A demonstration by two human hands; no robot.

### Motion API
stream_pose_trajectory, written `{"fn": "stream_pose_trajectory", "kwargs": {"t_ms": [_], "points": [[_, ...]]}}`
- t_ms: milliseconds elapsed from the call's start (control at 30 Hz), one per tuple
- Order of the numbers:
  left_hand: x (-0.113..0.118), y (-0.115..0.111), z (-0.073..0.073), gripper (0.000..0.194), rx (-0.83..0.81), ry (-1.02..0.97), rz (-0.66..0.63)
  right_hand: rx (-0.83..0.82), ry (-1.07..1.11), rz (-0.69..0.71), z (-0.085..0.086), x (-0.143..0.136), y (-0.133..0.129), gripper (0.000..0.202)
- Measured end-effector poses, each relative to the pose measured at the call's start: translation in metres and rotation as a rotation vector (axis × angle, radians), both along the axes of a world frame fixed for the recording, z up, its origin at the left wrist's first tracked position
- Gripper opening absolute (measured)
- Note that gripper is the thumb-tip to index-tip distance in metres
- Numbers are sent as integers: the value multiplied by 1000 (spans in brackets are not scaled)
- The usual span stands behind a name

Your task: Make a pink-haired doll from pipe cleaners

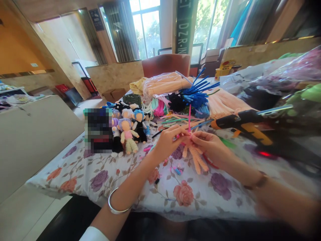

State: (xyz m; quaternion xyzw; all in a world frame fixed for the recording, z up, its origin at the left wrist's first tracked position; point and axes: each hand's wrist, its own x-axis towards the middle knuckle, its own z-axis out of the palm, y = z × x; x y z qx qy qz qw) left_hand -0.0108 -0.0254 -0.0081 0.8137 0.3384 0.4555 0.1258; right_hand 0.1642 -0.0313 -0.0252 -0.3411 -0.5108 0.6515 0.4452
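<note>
Both hands meet over the floral tablecloth around a small doll body [197,159] of wound peach pipe cleaners, its legs hanging down toward me. A pink pipe cleaner [190,117] sticks straight up between my fingertips. My left hand [174,139] is closed, thumb and fingers pinching at the doll's upper end. From the other side my right hand [210,144] pinches the same spot, where the pink strand meets the body. My fingers hide the exact join. Loose pipe cleaners [173,121] in several colours lie just beyond my hands.
Finished dolls [129,135] stand in a group at the left. Behind are blue pipe cleaners [198,97], peach bundles [220,103] and a plastic-wrapped pack [165,84]. A black and orange glue gun [250,125] is at the right, near a red light. Cut scraps [177,170] dot the tablecloth [120,177].
</note>
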Motion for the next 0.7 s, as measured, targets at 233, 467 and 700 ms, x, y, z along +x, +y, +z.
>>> {"fn": "stream_pose_trajectory", "kwargs": {"t_ms": [233,467,700], "points": [[3,-3,-1,6,-36,-18,23,-28,45,36,2,-1,-2,28],[3,-5,0,9,-188,-218,83,83,69,-127,5,-4,0,29],[5,-8,4,15,-362,-316,63,290,-70,-172,6,-2,4,30]]}}
